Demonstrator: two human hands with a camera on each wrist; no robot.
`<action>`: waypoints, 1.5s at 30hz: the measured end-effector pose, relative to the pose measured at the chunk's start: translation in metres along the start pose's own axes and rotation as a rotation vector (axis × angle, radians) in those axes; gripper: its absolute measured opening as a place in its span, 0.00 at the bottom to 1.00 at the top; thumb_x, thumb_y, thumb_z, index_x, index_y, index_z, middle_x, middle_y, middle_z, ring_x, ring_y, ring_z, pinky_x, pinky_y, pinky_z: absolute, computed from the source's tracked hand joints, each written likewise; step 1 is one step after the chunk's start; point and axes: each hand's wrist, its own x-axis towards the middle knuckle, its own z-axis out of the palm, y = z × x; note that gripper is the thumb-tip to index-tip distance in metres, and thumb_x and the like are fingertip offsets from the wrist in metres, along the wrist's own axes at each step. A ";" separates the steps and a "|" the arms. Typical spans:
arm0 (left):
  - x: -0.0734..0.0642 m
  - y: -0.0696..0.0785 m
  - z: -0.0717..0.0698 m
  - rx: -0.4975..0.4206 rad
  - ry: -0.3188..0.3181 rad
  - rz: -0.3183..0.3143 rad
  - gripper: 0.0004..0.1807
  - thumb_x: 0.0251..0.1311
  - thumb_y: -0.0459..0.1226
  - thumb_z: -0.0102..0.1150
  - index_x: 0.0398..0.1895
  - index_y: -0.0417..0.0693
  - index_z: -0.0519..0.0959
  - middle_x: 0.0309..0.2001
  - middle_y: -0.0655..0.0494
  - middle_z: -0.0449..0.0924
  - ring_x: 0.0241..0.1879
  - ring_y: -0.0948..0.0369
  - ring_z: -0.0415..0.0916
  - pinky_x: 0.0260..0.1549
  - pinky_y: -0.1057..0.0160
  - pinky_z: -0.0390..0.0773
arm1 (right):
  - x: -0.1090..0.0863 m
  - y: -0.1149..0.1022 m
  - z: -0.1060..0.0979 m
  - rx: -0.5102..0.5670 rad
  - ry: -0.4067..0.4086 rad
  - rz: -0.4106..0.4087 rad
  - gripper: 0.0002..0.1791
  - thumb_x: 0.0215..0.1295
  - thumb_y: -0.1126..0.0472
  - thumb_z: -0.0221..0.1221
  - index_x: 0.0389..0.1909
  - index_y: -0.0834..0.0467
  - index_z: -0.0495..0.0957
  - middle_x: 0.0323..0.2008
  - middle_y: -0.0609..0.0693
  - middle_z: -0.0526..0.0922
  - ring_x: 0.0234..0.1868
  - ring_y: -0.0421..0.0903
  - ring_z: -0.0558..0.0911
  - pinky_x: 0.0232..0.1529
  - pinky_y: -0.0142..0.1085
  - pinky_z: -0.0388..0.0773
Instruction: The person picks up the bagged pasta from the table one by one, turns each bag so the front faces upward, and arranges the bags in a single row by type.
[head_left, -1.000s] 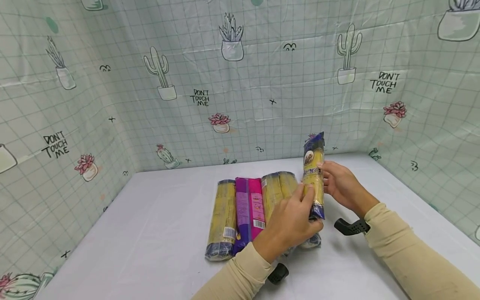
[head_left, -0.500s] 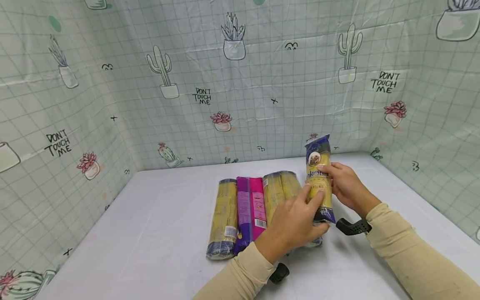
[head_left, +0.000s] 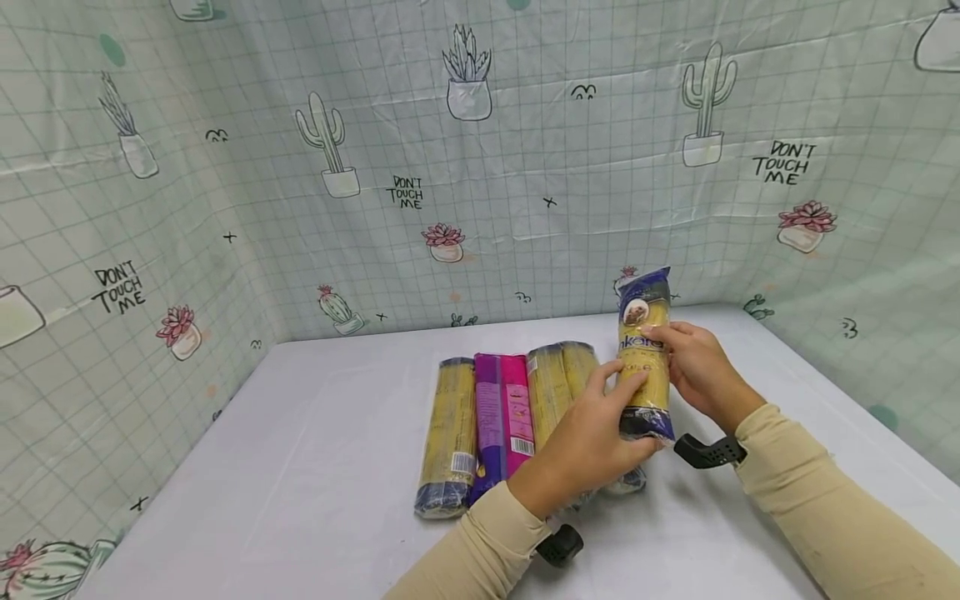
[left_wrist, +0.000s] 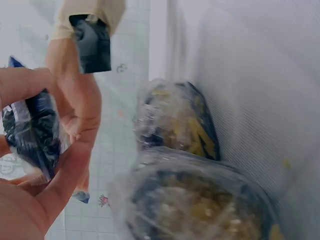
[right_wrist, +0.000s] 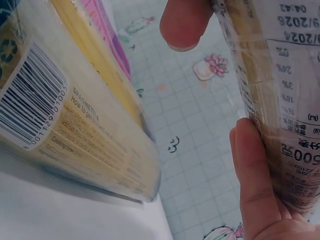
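Both hands hold a blue-and-yellow spaghetti pack (head_left: 656,385) upright above the right part of the table. Its printed front, with a round food picture, faces the head camera. My left hand (head_left: 577,442) grips the lower end, two fingers across the front and the thumb at the bottom. My right hand (head_left: 703,371) grips the right edge, thumb on the front and other fingers behind. In the left wrist view the pack's dark end (left_wrist: 36,132) sits between left thumb and fingers. The right wrist view shows the pack's printed back (right_wrist: 297,95) against the right fingers.
Side by side on the white table (head_left: 322,467) lie a yellow pack (head_left: 447,425), a pink-and-purple pack (head_left: 491,417) and two more yellow packs (head_left: 550,387), partly hidden by my left arm. A patterned cloth (head_left: 360,250) stands behind. Black straps (head_left: 708,452) circle the wrists.
The held spaghetti pack has shifted a little to the right and turned so its front shows more fully. Both hands keep their grip, and the packs on the table stay in place.
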 end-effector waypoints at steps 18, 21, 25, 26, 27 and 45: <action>-0.001 0.008 -0.005 -0.739 0.067 -0.287 0.22 0.70 0.44 0.59 0.67 0.60 0.76 0.65 0.64 0.68 0.47 0.68 0.77 0.35 0.67 0.79 | -0.005 -0.012 -0.011 0.042 -0.149 -0.012 0.30 0.77 0.59 0.53 0.68 0.71 0.52 0.47 0.47 0.79 0.48 0.40 0.82 0.48 0.34 0.80; -0.002 0.007 -0.003 -0.782 0.081 -0.336 0.25 0.67 0.45 0.62 0.67 0.64 0.75 0.59 0.62 0.75 0.47 0.67 0.78 0.36 0.66 0.80 | -0.006 -0.012 -0.013 0.052 -0.184 -0.022 0.26 0.78 0.61 0.52 0.66 0.69 0.55 0.47 0.48 0.80 0.48 0.41 0.82 0.49 0.35 0.80; -0.002 0.009 -0.001 -0.855 0.050 -0.404 0.31 0.62 0.41 0.67 0.69 0.66 0.72 0.50 0.58 0.78 0.44 0.66 0.78 0.38 0.65 0.80 | -0.007 -0.013 -0.015 0.053 -0.207 -0.036 0.27 0.77 0.63 0.51 0.67 0.70 0.53 0.48 0.49 0.80 0.48 0.43 0.83 0.48 0.36 0.81; -0.002 0.010 -0.001 -0.861 0.036 -0.415 0.32 0.61 0.40 0.67 0.69 0.66 0.71 0.48 0.58 0.78 0.43 0.66 0.77 0.38 0.64 0.80 | -0.008 -0.013 -0.015 0.050 -0.210 -0.040 0.28 0.77 0.63 0.51 0.68 0.71 0.51 0.48 0.49 0.80 0.48 0.43 0.83 0.48 0.36 0.81; -0.002 0.011 -0.001 -0.868 0.023 -0.423 0.33 0.61 0.39 0.68 0.70 0.66 0.70 0.47 0.58 0.77 0.42 0.66 0.77 0.38 0.64 0.79 | -0.009 -0.014 -0.015 0.046 -0.211 -0.041 0.30 0.77 0.63 0.51 0.69 0.72 0.50 0.48 0.49 0.80 0.48 0.43 0.83 0.48 0.37 0.81; -0.006 0.017 0.004 -0.859 -0.030 -0.443 0.39 0.60 0.32 0.68 0.72 0.59 0.63 0.43 0.58 0.74 0.40 0.64 0.75 0.35 0.65 0.80 | -0.012 -0.019 -0.022 -0.137 -0.245 -0.033 0.36 0.77 0.62 0.52 0.72 0.75 0.45 0.46 0.50 0.82 0.43 0.45 0.85 0.43 0.39 0.82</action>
